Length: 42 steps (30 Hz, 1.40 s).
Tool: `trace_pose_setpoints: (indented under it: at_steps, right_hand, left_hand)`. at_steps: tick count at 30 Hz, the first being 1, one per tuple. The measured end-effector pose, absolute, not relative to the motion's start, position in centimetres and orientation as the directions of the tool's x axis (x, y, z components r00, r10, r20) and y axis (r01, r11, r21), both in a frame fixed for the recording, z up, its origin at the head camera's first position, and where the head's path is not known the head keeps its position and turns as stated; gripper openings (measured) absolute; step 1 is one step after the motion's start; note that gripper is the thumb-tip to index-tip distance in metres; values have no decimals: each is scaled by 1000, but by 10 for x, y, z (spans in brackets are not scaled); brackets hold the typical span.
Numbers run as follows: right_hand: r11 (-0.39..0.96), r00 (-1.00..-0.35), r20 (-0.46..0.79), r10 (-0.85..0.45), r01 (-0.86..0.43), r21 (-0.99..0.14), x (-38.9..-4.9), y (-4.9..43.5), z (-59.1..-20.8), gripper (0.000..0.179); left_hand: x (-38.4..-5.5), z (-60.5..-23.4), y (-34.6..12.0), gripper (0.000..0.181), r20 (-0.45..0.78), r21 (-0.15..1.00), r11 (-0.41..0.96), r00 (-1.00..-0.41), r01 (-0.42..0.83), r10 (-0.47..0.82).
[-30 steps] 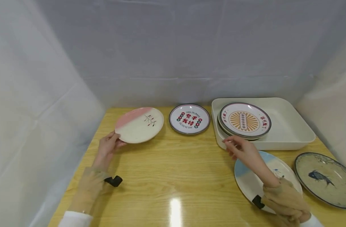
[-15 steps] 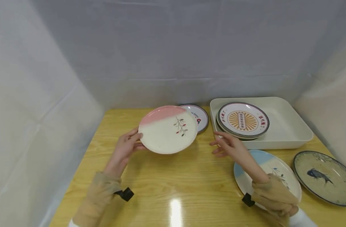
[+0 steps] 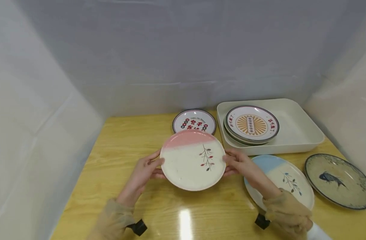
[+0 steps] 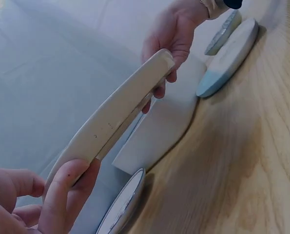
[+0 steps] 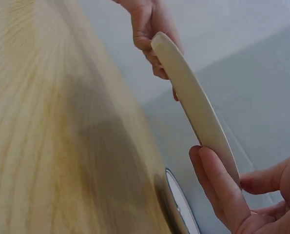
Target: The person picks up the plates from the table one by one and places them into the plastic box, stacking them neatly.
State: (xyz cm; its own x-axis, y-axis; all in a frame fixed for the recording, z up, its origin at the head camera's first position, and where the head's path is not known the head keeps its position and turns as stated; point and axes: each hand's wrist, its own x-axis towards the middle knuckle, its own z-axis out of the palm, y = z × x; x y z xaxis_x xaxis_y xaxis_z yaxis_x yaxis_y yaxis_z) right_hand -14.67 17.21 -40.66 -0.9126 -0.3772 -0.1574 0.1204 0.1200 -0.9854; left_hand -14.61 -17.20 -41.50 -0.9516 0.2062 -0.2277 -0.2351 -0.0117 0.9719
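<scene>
A round plate [image 3: 188,163], cream with a pink band and a painted twig, is held up over the table between both hands. My left hand [image 3: 146,170] grips its left rim, thumb on top and fingers below. On the opposite rim, my right hand [image 3: 241,164] pinches it the same way. Both wrist views show the plate's side [image 4: 115,109] raised above the wood, fingers curled under its base. Behind it, a small white plate with red characters [image 3: 194,120] is partly covered in the head view.
A white bin [image 3: 302,133] at the back right holds stacked plates, topped by a sunburst plate [image 3: 251,125]. A blue-and-cream plate [image 3: 286,186] lies in front of it, partly behind my right forearm. Farther right is a fish-painted plate [image 3: 350,180]. Pale sheeting [image 3: 159,50] encloses the table.
My left hand has lifted the pink-and-cream plate from the back left and brought it right and nearer. My right hand has moved left and taken hold of its right rim.
</scene>
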Motion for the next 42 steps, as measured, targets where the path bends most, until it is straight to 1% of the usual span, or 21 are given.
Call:
trace_pose_setpoints:
  at_steps: [5,10,16,19,24,29,32,35,39,42]
  right_hand:
    - [124,-904,-205,-376,170,-978,-143,175,-412,56]
    - [122,-903,-198,-382,163,-979,-142,179,-415,55]
    - [114,-912,-184,-367,152,-982,-139,182,-416,55]
    - [102,-915,-182,-360,156,-983,-139,185,-413,56]
    - [95,-914,-199,-354,177,-980,-140,194,-405,56]
    - [96,-915,-205,-347,182,-979,-144,206,-391,57]
    - [88,-929,-201,-311,183,-979,-150,217,-380,58]
    - [66,-951,-180,-250,169,-983,-157,232,-370,59]
    - [-5,-976,-148,-156,151,-989,-168,254,-360,61]
    - [-91,-988,-122,-100,131,-987,-176,270,-356,60]
  left_hand:
    - [-141,-422,-167,52,-230,970,-31,-953,-240,195]
    - [-140,-427,-160,52,-230,969,-44,-957,-241,178]
    - [-139,-434,-155,53,-215,972,-50,-951,-231,224]
    - [-139,-435,-153,53,-205,974,-51,-949,-223,242]
    - [-140,-433,-148,53,-195,978,-30,-955,-206,225]
    - [-142,-428,-143,51,-146,988,-21,-963,-155,229]
    - [-142,-428,-142,46,-118,992,-21,-968,-126,220]
    - [-141,-428,-143,39,-116,992,-19,-972,-123,203]
    - [-140,-430,-143,33,-118,992,-15,-975,-123,188]
    - [-139,-431,-143,33,-121,992,-8,-975,-124,184]
